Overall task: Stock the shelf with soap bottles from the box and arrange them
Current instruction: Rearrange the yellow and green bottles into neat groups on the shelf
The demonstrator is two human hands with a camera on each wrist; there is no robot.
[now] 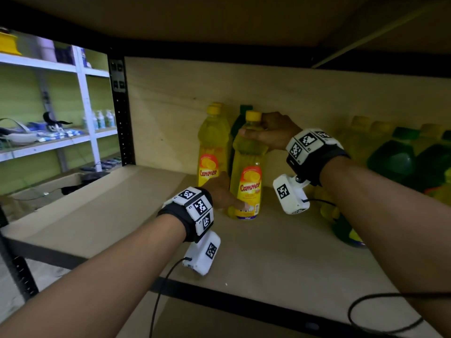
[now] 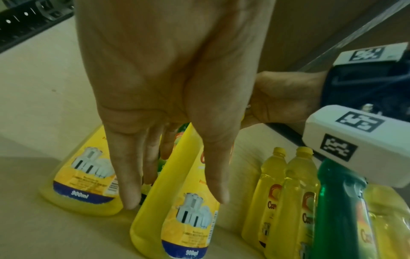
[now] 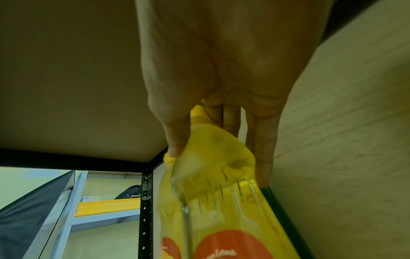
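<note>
A yellow Cammer soap bottle (image 1: 247, 167) (image 2: 177, 219) (image 3: 213, 201) stands upright on the wooden shelf board (image 1: 122, 215). My right hand (image 1: 253, 129) (image 3: 218, 163) grips its shoulder just below the yellow cap, thumb in front and fingers behind. My left hand (image 1: 224, 195) (image 2: 175, 199) holds its base, the thumb on the label and the fingers reaching down behind it. A second yellow bottle (image 1: 211, 142) (image 2: 82, 184) stands just behind and to the left. A green bottle (image 1: 240, 118) stands behind them against the back panel, mostly hidden.
More yellow bottles (image 2: 295, 192) and green bottles (image 1: 390, 154) (image 2: 339, 201) crowd the shelf to the right. A black upright post (image 1: 120, 106) bounds the shelf on the left, and another shelf board (image 1: 219, 25) sits close overhead. White shelving (image 1: 48, 140) stands beyond.
</note>
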